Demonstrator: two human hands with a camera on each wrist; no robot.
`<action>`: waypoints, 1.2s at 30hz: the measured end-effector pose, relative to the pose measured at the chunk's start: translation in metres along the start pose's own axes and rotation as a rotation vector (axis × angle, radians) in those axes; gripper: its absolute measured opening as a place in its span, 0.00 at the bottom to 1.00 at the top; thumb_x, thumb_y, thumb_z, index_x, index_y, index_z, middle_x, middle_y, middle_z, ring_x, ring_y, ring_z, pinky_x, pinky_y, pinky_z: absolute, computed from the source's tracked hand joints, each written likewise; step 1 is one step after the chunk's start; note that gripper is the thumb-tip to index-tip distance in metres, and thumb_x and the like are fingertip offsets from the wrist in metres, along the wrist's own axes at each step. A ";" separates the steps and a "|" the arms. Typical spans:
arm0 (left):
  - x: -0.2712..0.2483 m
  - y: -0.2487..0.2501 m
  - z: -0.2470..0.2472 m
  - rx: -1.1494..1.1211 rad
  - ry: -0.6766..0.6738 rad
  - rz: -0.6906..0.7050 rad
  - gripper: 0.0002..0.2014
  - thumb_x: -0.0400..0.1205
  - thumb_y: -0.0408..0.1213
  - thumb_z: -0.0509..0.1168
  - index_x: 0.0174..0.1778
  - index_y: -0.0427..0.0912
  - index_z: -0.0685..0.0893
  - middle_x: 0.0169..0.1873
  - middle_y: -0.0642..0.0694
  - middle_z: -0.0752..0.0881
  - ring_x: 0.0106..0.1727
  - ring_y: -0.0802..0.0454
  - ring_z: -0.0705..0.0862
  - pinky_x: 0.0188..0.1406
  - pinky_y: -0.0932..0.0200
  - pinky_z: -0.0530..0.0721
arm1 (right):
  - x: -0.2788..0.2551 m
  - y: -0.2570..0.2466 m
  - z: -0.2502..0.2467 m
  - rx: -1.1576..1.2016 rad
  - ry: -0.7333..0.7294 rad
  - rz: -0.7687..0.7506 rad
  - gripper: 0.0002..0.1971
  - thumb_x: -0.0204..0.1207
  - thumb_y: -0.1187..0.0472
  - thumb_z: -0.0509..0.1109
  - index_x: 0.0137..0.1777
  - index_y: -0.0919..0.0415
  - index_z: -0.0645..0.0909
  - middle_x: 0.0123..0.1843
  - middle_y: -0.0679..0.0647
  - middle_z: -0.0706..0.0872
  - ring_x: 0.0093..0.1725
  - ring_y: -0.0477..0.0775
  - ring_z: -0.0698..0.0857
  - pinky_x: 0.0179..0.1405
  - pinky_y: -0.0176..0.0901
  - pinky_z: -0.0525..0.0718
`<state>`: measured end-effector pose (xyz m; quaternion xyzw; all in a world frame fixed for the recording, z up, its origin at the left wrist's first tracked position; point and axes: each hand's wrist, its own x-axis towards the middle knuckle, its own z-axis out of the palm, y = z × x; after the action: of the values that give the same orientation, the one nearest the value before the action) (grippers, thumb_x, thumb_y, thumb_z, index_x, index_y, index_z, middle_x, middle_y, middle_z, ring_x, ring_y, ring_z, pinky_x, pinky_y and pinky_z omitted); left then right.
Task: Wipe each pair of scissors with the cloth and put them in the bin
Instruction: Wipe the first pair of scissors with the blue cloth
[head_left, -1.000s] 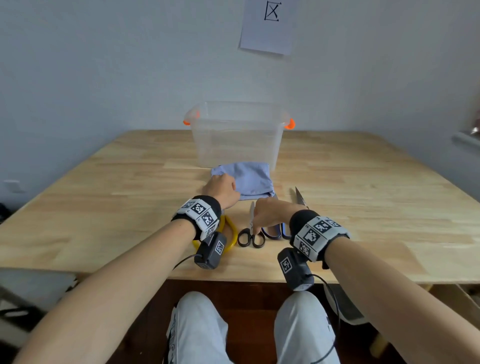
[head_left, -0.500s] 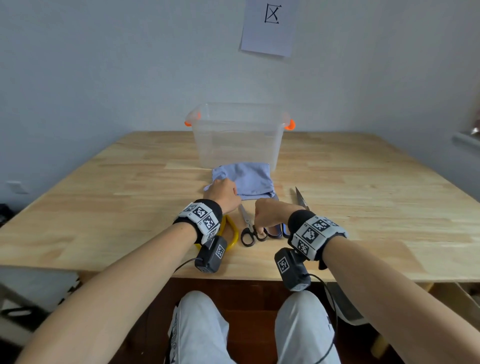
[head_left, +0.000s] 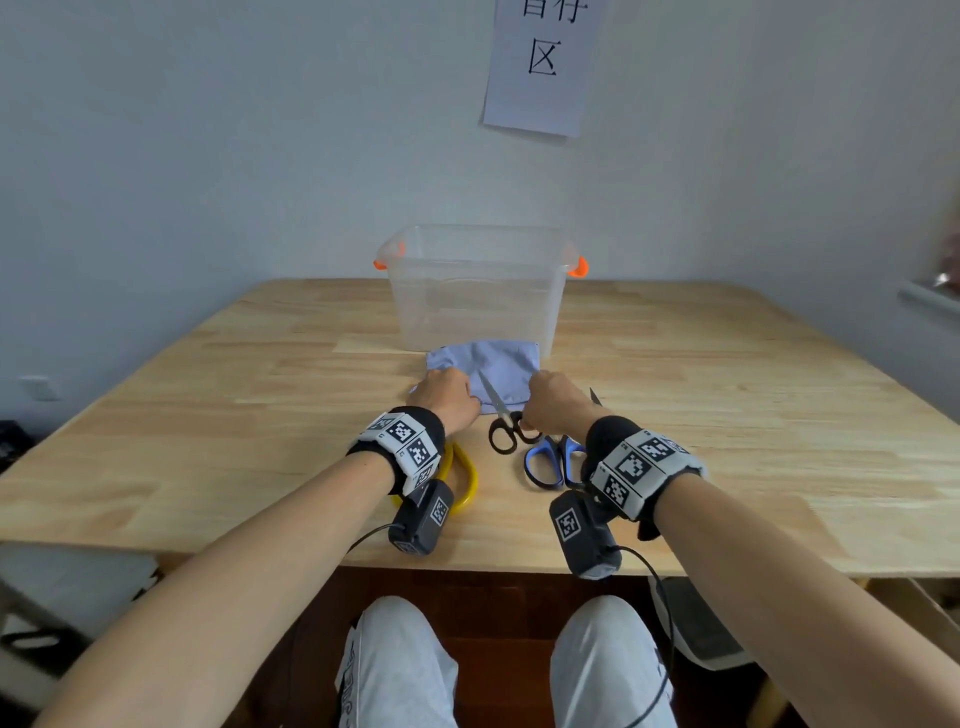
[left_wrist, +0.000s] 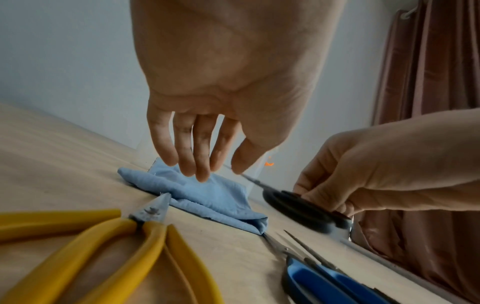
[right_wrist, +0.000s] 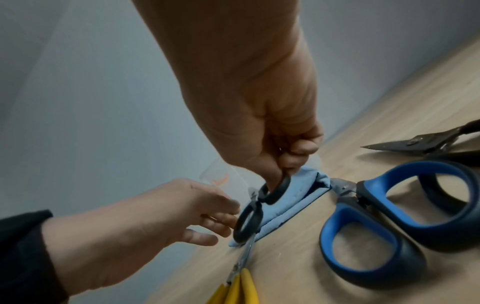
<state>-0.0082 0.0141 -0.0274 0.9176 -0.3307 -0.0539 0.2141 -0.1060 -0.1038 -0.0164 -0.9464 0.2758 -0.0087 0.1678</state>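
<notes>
A clear plastic bin (head_left: 478, 306) with orange handles stands at the back of the table. A folded blue cloth (head_left: 506, 364) lies in front of it. My right hand (head_left: 553, 402) pinches one handle ring of the small black scissors (head_left: 503, 426). It holds them just off the table, their blade slanting over the cloth's near edge. My left hand (head_left: 448, 396) hovers at the cloth's near left corner, fingers straight and holding nothing (left_wrist: 219, 162). The yellow scissors (head_left: 462, 478) and the blue scissors (head_left: 550, 462) lie near the front edge.
A dark pair of scissors (right_wrist: 428, 142) lies right of the blue pair, its tip showing past my right wrist (head_left: 595, 397). The wooden table (head_left: 727, 395) runs wide on both sides. A paper sign (head_left: 540, 62) hangs on the wall.
My right hand has picked the black scissors up from the table and carried them forward over the cloth. My left hand has moved slightly forward to the cloth's corner.
</notes>
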 end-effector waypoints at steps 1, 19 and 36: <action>0.001 0.002 0.000 -0.019 -0.019 -0.007 0.13 0.86 0.38 0.60 0.36 0.40 0.80 0.36 0.45 0.79 0.49 0.40 0.81 0.47 0.53 0.78 | 0.003 0.000 0.000 0.029 0.033 0.012 0.13 0.82 0.69 0.66 0.64 0.73 0.75 0.46 0.57 0.76 0.37 0.50 0.75 0.25 0.33 0.66; 0.022 0.006 0.001 -0.880 -0.069 -0.007 0.12 0.89 0.33 0.60 0.40 0.34 0.79 0.40 0.33 0.85 0.41 0.38 0.86 0.33 0.55 0.82 | 0.024 -0.006 -0.008 0.460 0.207 -0.022 0.04 0.78 0.65 0.74 0.49 0.66 0.86 0.43 0.56 0.84 0.36 0.51 0.79 0.29 0.34 0.75; 0.052 -0.017 0.011 -0.818 0.184 -0.057 0.12 0.86 0.33 0.65 0.41 0.26 0.84 0.34 0.39 0.80 0.35 0.49 0.75 0.34 0.60 0.73 | 0.079 0.023 0.005 0.234 0.190 0.244 0.02 0.79 0.70 0.63 0.46 0.66 0.72 0.43 0.57 0.75 0.42 0.56 0.77 0.30 0.39 0.73</action>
<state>0.0391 -0.0109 -0.0423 0.7666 -0.2361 -0.1046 0.5879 -0.0503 -0.1619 -0.0340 -0.8750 0.4000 -0.1098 0.2495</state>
